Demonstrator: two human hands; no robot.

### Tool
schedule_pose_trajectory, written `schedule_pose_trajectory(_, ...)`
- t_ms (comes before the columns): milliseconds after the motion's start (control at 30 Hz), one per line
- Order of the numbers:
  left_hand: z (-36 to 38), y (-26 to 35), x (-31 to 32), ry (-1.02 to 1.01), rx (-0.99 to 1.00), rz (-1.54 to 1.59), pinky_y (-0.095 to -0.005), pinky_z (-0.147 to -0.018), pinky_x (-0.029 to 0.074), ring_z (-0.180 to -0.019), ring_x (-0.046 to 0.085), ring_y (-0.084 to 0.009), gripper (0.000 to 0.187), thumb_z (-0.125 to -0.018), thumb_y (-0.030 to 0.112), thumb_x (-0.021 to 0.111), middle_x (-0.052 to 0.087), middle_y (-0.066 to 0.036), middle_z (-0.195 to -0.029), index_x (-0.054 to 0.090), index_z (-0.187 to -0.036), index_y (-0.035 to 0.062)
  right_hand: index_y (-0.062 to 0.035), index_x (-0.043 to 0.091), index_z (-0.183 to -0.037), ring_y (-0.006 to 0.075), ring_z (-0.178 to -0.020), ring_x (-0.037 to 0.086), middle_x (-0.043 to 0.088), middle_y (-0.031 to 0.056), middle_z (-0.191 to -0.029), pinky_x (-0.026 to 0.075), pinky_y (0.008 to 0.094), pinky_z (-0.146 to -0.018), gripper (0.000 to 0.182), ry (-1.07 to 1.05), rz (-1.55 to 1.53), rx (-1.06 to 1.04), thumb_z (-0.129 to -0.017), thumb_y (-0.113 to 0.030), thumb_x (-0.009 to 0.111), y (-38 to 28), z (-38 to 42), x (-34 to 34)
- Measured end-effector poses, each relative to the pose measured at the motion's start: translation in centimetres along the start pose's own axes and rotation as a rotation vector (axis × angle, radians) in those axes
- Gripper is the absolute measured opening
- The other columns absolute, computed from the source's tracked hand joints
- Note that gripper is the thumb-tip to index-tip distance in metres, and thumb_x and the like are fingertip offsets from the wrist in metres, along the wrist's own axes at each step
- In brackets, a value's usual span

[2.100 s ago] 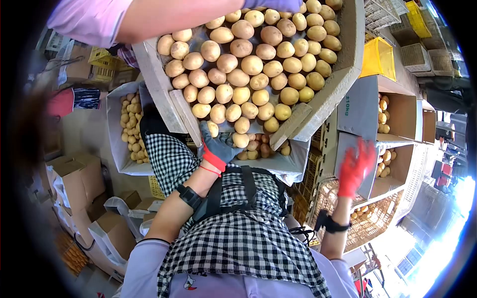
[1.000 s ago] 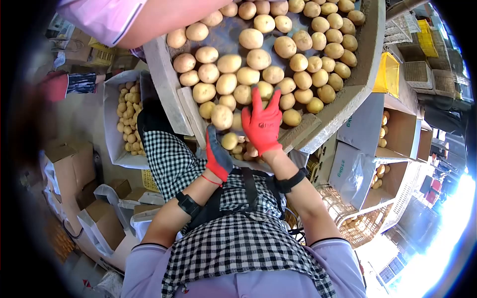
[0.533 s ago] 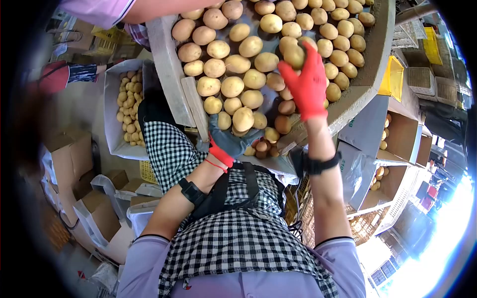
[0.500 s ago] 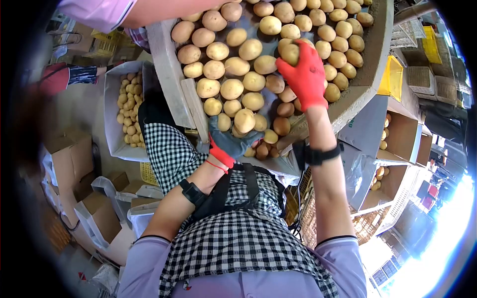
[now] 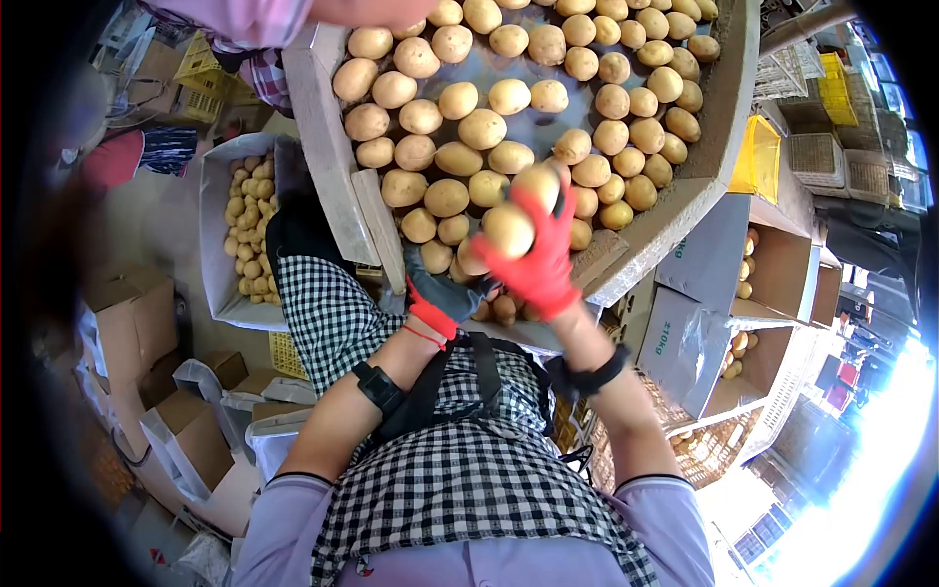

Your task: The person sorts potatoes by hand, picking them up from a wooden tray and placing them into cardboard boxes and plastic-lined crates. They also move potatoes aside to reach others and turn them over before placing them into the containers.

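Fingers point(image 5: 531, 203) of the right hand point(image 5: 533, 243), in a red glove, are bent round two potatoes, one low against the thumb point(image 5: 486, 251), the other farther up near the fingertips; motion blur hides the exact contacts. Curling appears to serve the carrying of two smooth round bodies at once, thumb opposing to stop the lower potato point(image 5: 508, 231) slipping out; the upper potato point(image 5: 536, 186) looks less secure (judgement).

Left hand point(image 5: 445, 295), dark palm upward, is at centre frame, by the gap in the table's rim. Its thumb and fingers are spread into a cup, near the lowest loose potatoes point(image 5: 436, 256); cannot tell whether it bears any weight. Placement probably acts as a gate, since round goods would roll through there unchecked.

Table point(image 5: 538, 129), upper centre, carries a loose single layer of potatoes. Raised rim point(image 5: 675, 217) bounds both sides, presumably against roll-off, and narrows toward the gap. Below the gap: lined carton point(image 5: 536, 338), some potatoes inside, set where it can catch what passes.

Surroundings: another potato-filled carton point(image 5: 217, 245) at left of frame; cartons marked 10kg point(image 5: 678, 338) at right, tipped with openings sideways in view. Co-worker's arm point(image 5: 367, 12) reaches in at the upper left edge; that hand is out of view.
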State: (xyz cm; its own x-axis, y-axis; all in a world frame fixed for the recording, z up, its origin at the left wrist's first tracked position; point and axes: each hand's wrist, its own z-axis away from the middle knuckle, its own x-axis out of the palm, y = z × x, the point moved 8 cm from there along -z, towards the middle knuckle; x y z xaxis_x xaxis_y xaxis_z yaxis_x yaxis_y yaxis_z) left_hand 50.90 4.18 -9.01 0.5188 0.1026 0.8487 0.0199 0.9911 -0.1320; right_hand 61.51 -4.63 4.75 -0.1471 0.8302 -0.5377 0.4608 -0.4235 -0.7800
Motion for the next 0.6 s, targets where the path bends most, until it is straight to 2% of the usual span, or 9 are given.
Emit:
schedule_pose_trajectory(100, -0.4, 0.2, -2.9, -0.044, 0.046, 0.042, -0.0486, -0.121, 0.038, -0.143, 0.044, -0.0350, 0.082, -0.097, 0.066, 0.050, 0.043, -0.014, -0.157, 0.036, -0.155, 0.0096, -0.0143, 0.071, -0.118, 0.0523, -0.134, 0.047, 0.039, 0.0346, -0.148, 0.044, 0.0592, -0.109, 0.069, -0.084, 0.042, -0.186, -0.057, -0.034, 0.097, -0.5, 6.3, 4.0)
schedule_pose_trajectory(167, -1.1, 1.8, -6.7, 0.032, 0.265, -0.462, -0.0454, -0.119, 0.040, -0.142, 0.045, -0.0309, 0.074, -0.101, 0.055, 0.054, 0.043, -0.014, -0.157, 0.035, -0.155, 0.0088, -0.0232, 0.075, -0.116, 0.0468, -0.120, 0.061, 0.058, 0.0278, -0.136, 0.051, 0.0552, -0.097, 0.059, -0.024, 0.070, -0.313, -0.060, -0.036, 0.088, -0.2, 6.8, 5.2)
schedule_pose_trajectory(233, 1.6, 1.9, -1.4, -0.018, 0.379, -2.228, -0.0443, -0.120, 0.038, -0.142, 0.045, -0.0286, 0.067, -0.104, 0.050, 0.050, 0.043, -0.013, -0.157, 0.032, -0.156, 0.0112, -0.0252, 0.075, -0.117, 0.0447, -0.118, 0.063, 0.058, 0.0291, -0.135, 0.055, 0.0515, -0.091, 0.057, -0.022, 0.078, -0.299, -0.063, -0.039, 0.086, -0.7, 5.3, 6.1)
schedule_pose_trajectory(267, 1.9, 1.3, -0.7, -0.070, 0.342, -2.509, -0.0436, -0.120, 0.037, -0.144, 0.043, -0.0260, 0.063, -0.104, 0.039, 0.055, 0.041, -0.012, -0.158, 0.031, -0.157, 0.0135, -0.0263, 0.074, -0.120, 0.0438, -0.118, 0.064, 0.056, 0.0307, -0.136, 0.057, 0.0479, -0.087, 0.060, -0.115, 0.076, -0.362, -0.062, -0.041, 0.086, -0.8, 4.6, 6.8)
schedule_pose_trajectory(400, 0.5, 1.0, -3.4, -0.205, 0.366, -1.662, -0.0424, -0.120, 0.037, -0.145, 0.040, -0.0246, 0.072, -0.098, 0.047, 0.061, 0.034, -0.007, -0.162, 0.031, -0.155, 0.0144, -0.0246, 0.073, -0.123, 0.0458, -0.116, 0.063, 0.050, 0.0339, -0.140, 0.057, 0.0499, -0.089, 0.063, -0.106, -0.017, -0.251, -0.064, -0.041, 0.087, -1.3, 2.7, 7.4)
schedule_pose_trajectory(433, 1.2, 1.9, -1.6, -0.066, 0.543, -2.035, -0.0428, -0.118, 0.039, -0.140, 0.047, -0.0249, 0.079, -0.094, 0.065, 0.056, 0.043, -0.006, -0.157, 0.039, -0.152, 0.0153, -0.0182, 0.069, -0.128, 0.0412, -0.116, 0.064, 0.050, 0.0290, -0.142, 0.057, 0.0486, -0.089, 0.067, 0.055, -0.064, -0.194, -0.068, -0.040, 0.089, -1.8, 2.1, 6.3)
schedule_pose_trajectory(500, 0.1, 1.5, -2.6, 0.098, 0.218, -0.510, -0.0431, -0.116, 0.042, -0.132, 0.055, -0.0253, 0.079, -0.090, 0.073, 0.056, 0.057, -0.005, -0.145, 0.052, -0.143, 0.0159, -0.0115, 0.062, -0.136, 0.0332, -0.117, 0.064, 0.054, 0.0207, -0.140, 0.057, 0.0445, -0.093, 0.069, -0.035, -0.698, 0.428, -0.076, -0.035, 0.087, 1.4, 2.7, 7.8)
schedule_pose_trajectory(533, 0.3, 1.9, -3.4, 0.319, 0.220, -0.369, -0.0430, -0.109, 0.049, -0.120, 0.063, -0.0252, 0.077, -0.088, 0.077, 0.055, 0.067, -0.005, -0.131, 0.061, -0.133, 0.0155, -0.0083, 0.055, -0.143, 0.0274, -0.116, 0.064, 0.058, 0.0144, -0.136, 0.055, 0.0411, -0.097, 0.065, -0.087, -1.163, 0.638, -0.089, -0.035, 0.078, 1.6, 2.9, 8.2)
schedule_pose_trajectory(600, -0.2, 0.5, -2.8, 0.290, 0.093, -0.123, -0.0430, -0.103, 0.054, -0.116, 0.066, -0.0248, 0.066, -0.095, 0.067, 0.050, 0.067, -0.007, -0.129, 0.060, -0.133, 0.0139, -0.0073, 0.045, -0.150, 0.0328, -0.115, 0.065, 0.056, 0.0174, -0.140, 0.056, 0.0492, -0.096, 0.076, -0.167, -1.735, 0.842, -0.097, -0.061, 0.058, -0.2, 3.3, 6.9)
